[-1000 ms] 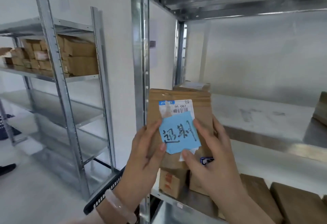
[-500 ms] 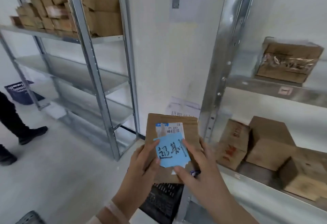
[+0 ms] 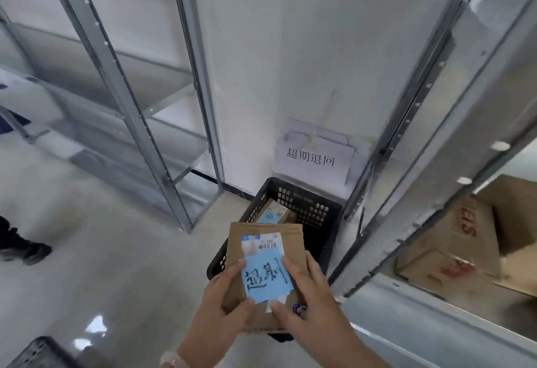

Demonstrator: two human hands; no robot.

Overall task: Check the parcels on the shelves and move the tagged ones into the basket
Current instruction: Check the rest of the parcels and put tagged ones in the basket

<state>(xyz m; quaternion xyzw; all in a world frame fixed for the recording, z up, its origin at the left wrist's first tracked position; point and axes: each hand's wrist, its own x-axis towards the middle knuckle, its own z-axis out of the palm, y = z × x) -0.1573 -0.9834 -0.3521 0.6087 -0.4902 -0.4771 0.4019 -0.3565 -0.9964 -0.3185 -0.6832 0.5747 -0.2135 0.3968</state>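
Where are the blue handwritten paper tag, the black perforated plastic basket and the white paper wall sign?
Blue handwritten paper tag [image 3: 266,277]: head view, middle of the tag.
Black perforated plastic basket [image 3: 308,207]: head view, far inner wall.
White paper wall sign [image 3: 312,158]: head view, on its printed characters.

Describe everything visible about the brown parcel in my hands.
The flat brown cardboard parcel faces the camera, slightly tilted, and hides the near part of the black perforated plastic basket below it. A white barcode label sits on its upper face, and a blue paper note with black handwriting overlaps the label's lower part. The left hand grips its lower left edge and the right hand its lower right, thumbs pressed on the front.
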